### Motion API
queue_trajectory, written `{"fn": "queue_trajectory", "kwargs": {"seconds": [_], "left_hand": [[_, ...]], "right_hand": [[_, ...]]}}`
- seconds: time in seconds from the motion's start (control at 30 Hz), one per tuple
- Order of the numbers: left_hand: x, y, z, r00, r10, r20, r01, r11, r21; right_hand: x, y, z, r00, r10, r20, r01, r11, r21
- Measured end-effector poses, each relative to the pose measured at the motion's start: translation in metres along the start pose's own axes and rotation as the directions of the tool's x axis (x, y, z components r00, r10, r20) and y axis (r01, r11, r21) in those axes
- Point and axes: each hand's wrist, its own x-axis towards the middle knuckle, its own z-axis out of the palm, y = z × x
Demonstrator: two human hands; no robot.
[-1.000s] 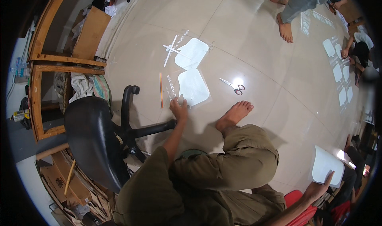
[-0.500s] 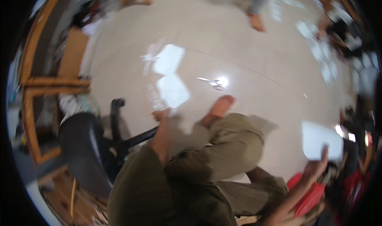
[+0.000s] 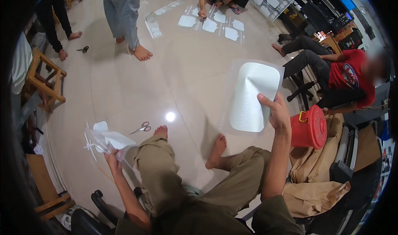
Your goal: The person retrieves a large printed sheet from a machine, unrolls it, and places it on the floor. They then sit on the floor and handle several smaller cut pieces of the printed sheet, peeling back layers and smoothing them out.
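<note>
Right of centre, the right hand [image 3: 280,114] has its fingers clamped on a white sheet's [image 3: 252,92] edge, thumb in front, probably keeping it flat. Lower left, the left hand's [image 3: 113,159] fingers pinch a drooping plastic sheet [image 3: 119,140] near scissors [image 3: 141,128], seemingly left within reach.

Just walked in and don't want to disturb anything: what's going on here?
The person's right hand holds up a clear plastic sheet bearing a white rounded rectangle. Their left hand grips a bent translucent sheet with a white shape. Metal scissors with dark handles lie on the glossy beige tiled floor. Farther off, a crouching co-worker's hand is down among flat white rounded pieces.
</note>
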Motion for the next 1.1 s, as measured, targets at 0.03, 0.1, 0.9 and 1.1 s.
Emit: {"fn": "queue_trajectory", "kwargs": {"seconds": [0.03,0.1,0.9,1.1], "left_hand": [[-0.003,0.022,0.015,0.997,0.046,0.069,-0.046,0.999,-0.014],[-0.012,0.07,0.051,0.977,0.129,0.17,-0.133,0.991,0.013],[-0.119,0.214,0.323,0.672,0.062,0.738,-0.331,0.917,0.224],[-0.124,0.209,0.331,0.692,0.112,0.713,-0.346,0.918,0.192]], "right_hand": [[-0.001,-0.002,-0.002,1.0,-0.013,0.012,0.012,1.0,0.025],[-0.007,-0.005,-0.005,1.0,-0.024,0.011,0.023,0.999,0.036],[-0.028,-0.014,-0.052,0.96,-0.124,-0.251,0.148,0.986,0.078],[-0.03,-0.019,-0.064,0.797,-0.284,-0.533,0.367,0.929,0.055]]}}
